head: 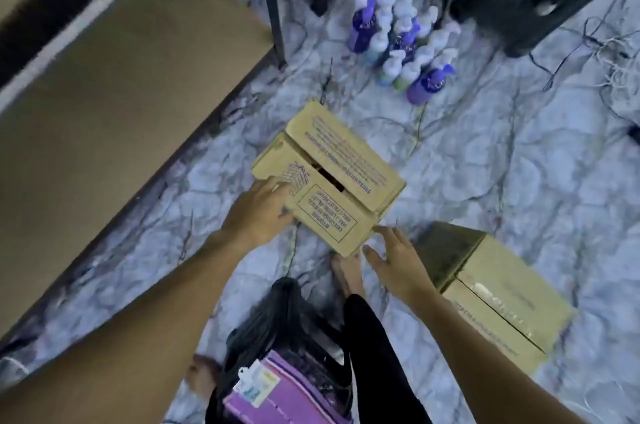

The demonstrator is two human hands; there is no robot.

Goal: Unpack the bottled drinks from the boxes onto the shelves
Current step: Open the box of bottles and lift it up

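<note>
Marbled floor tiles run under everything. Nearest, at right, 1 closed carton sits. The left hand lies with straight fingers on the near flap of the cardboard box, whose 2 top flaps gape slightly. The right hand, fingers spread, is just beside its near corner. Farther off, bottles stand clustered on the floor, right of a brown shelf.
</note>
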